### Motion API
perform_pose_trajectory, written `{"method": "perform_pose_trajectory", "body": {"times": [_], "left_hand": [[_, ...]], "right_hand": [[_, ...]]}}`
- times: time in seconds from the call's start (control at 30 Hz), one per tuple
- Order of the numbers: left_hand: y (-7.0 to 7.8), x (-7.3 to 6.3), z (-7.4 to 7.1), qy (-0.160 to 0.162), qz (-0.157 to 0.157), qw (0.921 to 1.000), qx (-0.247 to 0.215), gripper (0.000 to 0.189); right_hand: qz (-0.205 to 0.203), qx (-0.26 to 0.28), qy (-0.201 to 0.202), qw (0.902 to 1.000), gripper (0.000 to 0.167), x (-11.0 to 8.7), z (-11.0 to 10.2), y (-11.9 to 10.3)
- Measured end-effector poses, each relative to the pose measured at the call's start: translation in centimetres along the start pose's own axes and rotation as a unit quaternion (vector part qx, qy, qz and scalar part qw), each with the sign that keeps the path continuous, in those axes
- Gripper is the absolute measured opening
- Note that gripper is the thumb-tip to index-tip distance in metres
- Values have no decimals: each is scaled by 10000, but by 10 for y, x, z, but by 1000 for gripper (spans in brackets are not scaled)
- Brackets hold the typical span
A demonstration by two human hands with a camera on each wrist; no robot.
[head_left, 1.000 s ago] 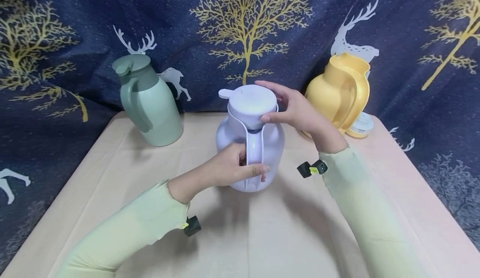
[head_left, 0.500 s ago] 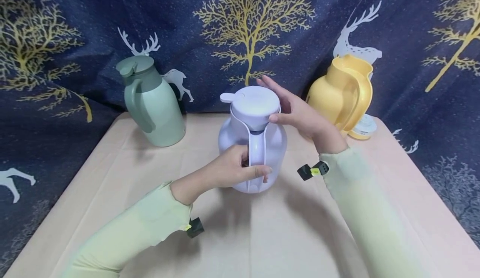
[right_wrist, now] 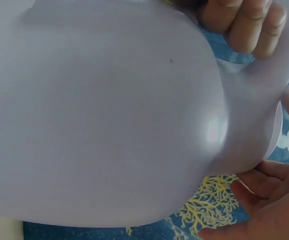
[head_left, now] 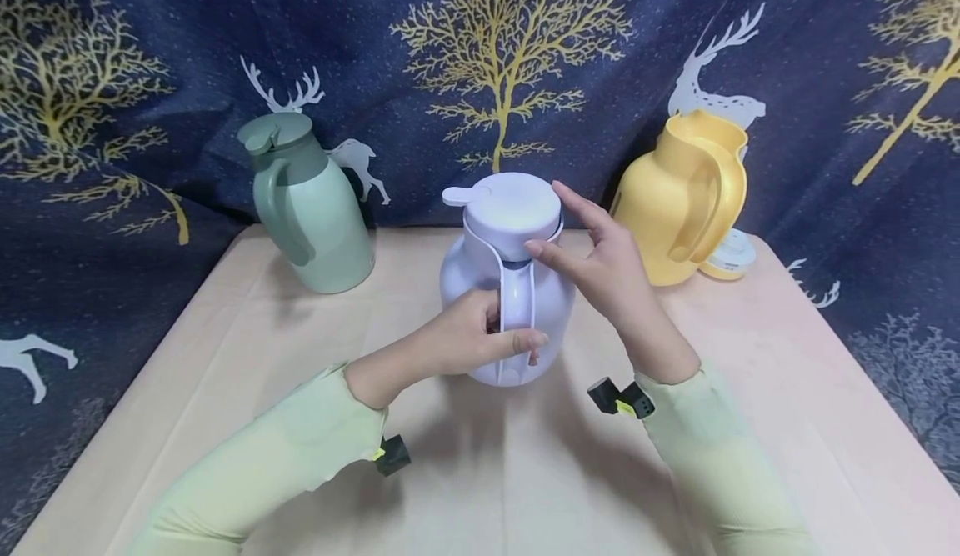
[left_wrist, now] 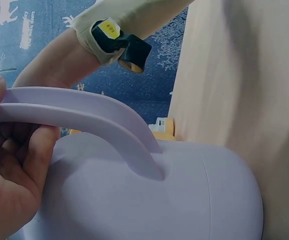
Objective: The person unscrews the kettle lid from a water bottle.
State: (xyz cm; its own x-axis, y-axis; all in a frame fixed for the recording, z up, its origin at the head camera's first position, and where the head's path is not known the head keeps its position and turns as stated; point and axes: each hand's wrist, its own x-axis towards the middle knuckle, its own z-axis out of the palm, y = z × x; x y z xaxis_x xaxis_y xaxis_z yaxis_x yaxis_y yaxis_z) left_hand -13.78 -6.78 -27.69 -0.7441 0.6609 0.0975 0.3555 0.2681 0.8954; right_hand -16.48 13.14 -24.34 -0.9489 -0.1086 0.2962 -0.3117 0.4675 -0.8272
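A lavender thermos jug [head_left: 557, 302] stands upright mid-table in the head view, its round lid [head_left: 513, 199] seated in the neck with a tab pointing left. My left hand [head_left: 467, 335] grips the jug's handle [head_left: 516, 298], the thumb lying across the front. In the left wrist view the fingers curl under that handle [left_wrist: 84, 112]. My right hand [head_left: 611, 268] holds the lid at its right side, thumb at the front and index finger behind. From the right wrist, the jug's body [right_wrist: 99, 115] fills much of the view, with right-hand fingers [right_wrist: 264, 182] around the neck area.
At the back left stands a green thermos jug [head_left: 322, 231] with its lid on. To the back right is a lidless yellow jug [head_left: 648, 214], and a yellow-and-white lid [head_left: 729, 254] lies beside it. A dark patterned cloth [head_left: 360, 31] hangs behind the table [head_left: 450, 481].
My right wrist has dropped toward me, and its index finger has come down to the lid's right edge. The left hand keeps its grip on the handle.
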Motion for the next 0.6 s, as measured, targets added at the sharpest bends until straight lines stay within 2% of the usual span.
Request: {"method": "perform_pose_trajectory", "body": {"times": [0.23,0.3,0.5,0.6], "left_hand": [[0,-1,-2,-31,-67,9998,182,15],[1,-1,-2,-40,-4,9997,254,14],[0,1,-2,-107,152,9993,311,15],[1,2,-2,-134,135,9994,275,15]], "right_hand": [[-28,-118,91,9999,73,7,4,-1],[-29,-101,64,9999,72,11,4,-1],[-12,299,-363,9989,68,21,-3,4],[-214,463,-750,9959,66,29,-10,11]]}}
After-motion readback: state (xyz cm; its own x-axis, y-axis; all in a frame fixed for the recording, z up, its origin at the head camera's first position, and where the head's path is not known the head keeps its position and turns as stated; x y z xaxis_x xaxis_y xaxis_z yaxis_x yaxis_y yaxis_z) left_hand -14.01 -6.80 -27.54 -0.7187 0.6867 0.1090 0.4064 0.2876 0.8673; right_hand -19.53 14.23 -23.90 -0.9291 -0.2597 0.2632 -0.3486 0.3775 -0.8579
